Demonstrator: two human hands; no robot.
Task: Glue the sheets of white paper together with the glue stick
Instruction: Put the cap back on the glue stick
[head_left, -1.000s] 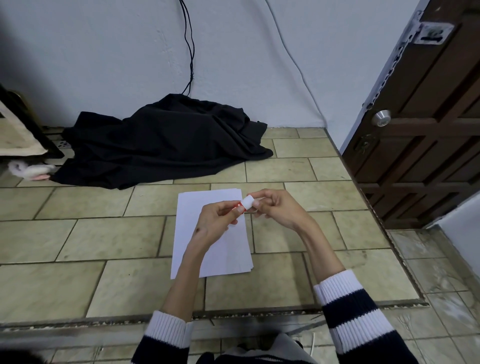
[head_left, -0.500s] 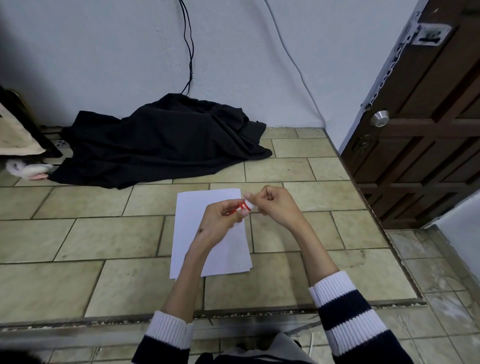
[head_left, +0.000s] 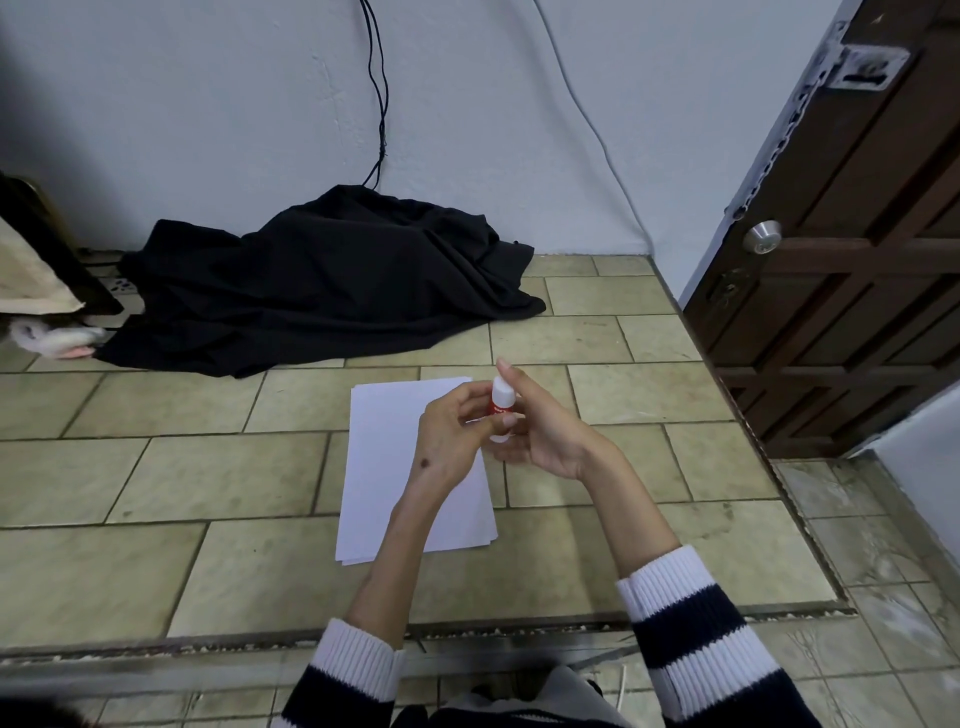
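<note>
glue stick (head_left: 502, 402) label — print too small, unreadable

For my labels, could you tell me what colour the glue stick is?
Red body with white cap: glue stick, head view.

A crumpled black cloth (head_left: 332, 280) lies on the tiled floor (head_left: 156, 467) beyond the hands; a dark wooden door (head_left: 852, 270) stands to their right.

A red-and-white glue stick (head_left: 502, 404) above white paper (head_left: 387, 462) on beige floor tiles (head_left: 218, 467); navy-and-white striped sleeves (head_left: 691, 634), black cloth (head_left: 322, 280) upper left.
</note>
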